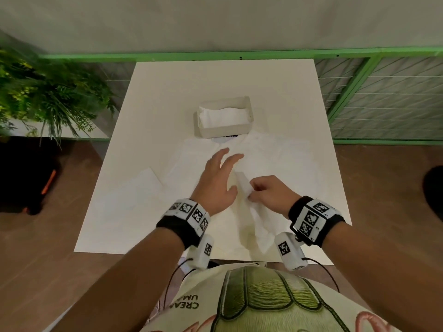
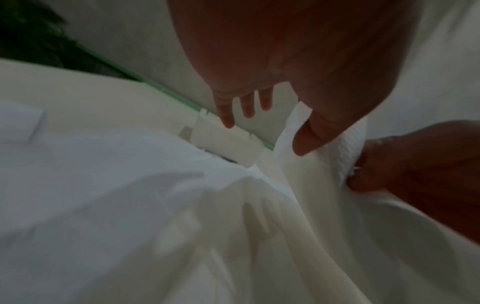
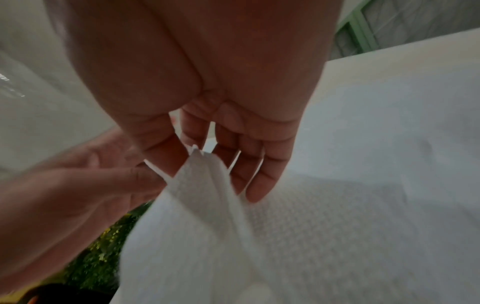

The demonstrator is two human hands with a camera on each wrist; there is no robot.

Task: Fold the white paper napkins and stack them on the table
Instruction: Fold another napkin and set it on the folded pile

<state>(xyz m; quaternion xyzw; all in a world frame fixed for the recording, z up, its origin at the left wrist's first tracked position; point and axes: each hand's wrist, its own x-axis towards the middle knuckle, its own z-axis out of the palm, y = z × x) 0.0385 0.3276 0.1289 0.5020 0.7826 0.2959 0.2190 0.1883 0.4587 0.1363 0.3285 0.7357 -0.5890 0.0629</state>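
My right hand (image 1: 251, 194) pinches the edge of a white paper napkin (image 1: 260, 226), lifted off the white table (image 1: 311, 116) and draping toward the near edge. The right wrist view shows thumb and fingers (image 3: 166, 152) pinching the embossed napkin (image 3: 207, 205). My left hand (image 1: 223, 173) hovers open just left of it, fingers spread. Its thumb (image 2: 306, 139) lies beside the lifted napkin (image 2: 348, 148); I cannot tell if it touches. Several unfolded napkins (image 1: 275, 159) lie spread across the table's middle. A folded napkin (image 1: 141, 185) lies at the left.
A white holder box (image 1: 225, 133) with more napkins stands behind the hands at table centre. A leafy plant (image 1: 48, 92) is off the table's left, and a green railing (image 1: 239, 55) runs behind. A dark object with orange trim (image 1: 36, 188) sits on the floor at left.
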